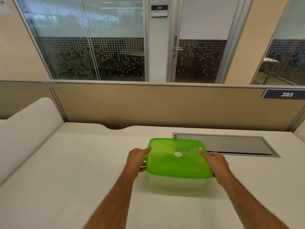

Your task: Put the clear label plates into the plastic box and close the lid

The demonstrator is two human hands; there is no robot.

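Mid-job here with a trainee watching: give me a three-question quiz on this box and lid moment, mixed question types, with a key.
1. True or false: the green lid sits on top of the plastic box.
2. Where does each hand hold? A) both on the near edge B) the left hand at the lid's left side and the right hand at its right side C) one hand only
3. Fill in: the desk has a grey ____ panel behind the box.

Key
1. True.
2. B; both thumbs rest on the lid's top.
3. Recessed.
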